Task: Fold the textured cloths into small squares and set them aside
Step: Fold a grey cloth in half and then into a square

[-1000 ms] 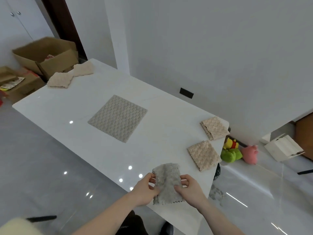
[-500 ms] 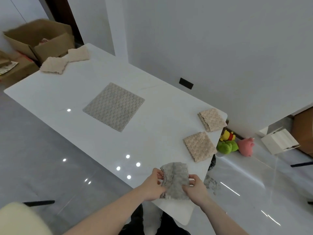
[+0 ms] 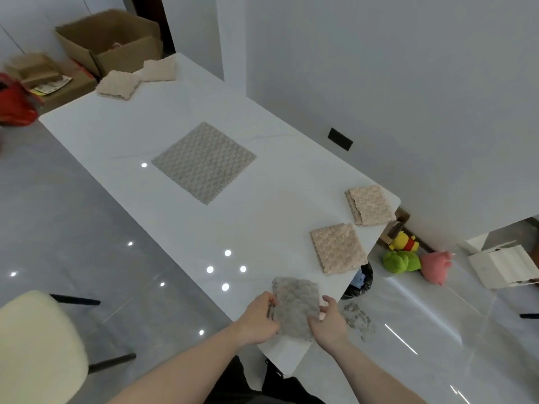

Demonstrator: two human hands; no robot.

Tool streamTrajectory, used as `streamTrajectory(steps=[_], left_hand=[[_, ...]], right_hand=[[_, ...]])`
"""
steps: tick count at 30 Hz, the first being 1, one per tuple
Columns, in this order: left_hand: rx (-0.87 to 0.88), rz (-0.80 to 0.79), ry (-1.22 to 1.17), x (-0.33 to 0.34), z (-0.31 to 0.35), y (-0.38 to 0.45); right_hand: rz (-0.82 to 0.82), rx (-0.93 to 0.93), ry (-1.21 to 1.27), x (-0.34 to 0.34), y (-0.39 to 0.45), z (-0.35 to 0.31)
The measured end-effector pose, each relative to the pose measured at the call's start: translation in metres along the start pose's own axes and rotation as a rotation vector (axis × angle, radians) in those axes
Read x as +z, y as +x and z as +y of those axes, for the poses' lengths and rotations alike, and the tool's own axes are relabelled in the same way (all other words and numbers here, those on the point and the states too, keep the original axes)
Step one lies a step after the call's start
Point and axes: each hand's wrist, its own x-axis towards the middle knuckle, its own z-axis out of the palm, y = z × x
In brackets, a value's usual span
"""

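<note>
A folded grey textured cloth (image 3: 296, 307) lies at the near corner of the white table (image 3: 180, 228). My left hand (image 3: 258, 319) pinches its left edge and my right hand (image 3: 329, 320) grips its right edge. A larger grey cloth (image 3: 204, 161) lies spread flat at the table's middle. Two folded beige squares (image 3: 338, 247) (image 3: 370, 204) rest near the right edge. Two more beige cloths (image 3: 119, 84) (image 3: 159, 70) sit at the far end.
Cardboard boxes (image 3: 110, 39) and a red bag (image 3: 14, 103) stand beyond the table's far end. A cream chair (image 3: 38, 348) is at my lower left. Plush toys (image 3: 408, 258), a black bin (image 3: 361, 279) and a white box (image 3: 504, 266) sit on the floor at the right.
The grey cloth has been brought lower toward the table's near corner, with both hands staying on its edges. The view has tilted, shifting the table's far end rightward.
</note>
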Motion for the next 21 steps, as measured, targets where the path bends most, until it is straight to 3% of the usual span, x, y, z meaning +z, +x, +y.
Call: streamTrajectory(steps=[4, 7, 13, 18, 21], left_hand=[[0.162, 0.221, 0.285, 0.016, 0.000, 0.000], [0.223, 0.188, 0.502, 0.026, 0.001, -0.002], [0.045, -0.073, 0.527, 0.023, 0.003, -0.011], [0.004, -0.071, 0.533, 0.016, -0.011, -0.006], [-0.021, -0.061, 0.503, 0.004, -0.032, -0.002]], right_hand=[[0.117, -0.321, -0.288, -0.006, 0.001, 0.011], [0.053, -0.469, -0.479, -0.005, 0.002, 0.008], [-0.239, -0.406, -0.629, 0.006, 0.006, 0.002], [-0.298, -0.375, -0.706, 0.007, 0.021, 0.001], [-0.265, -0.353, -0.623, 0.008, 0.020, -0.005]])
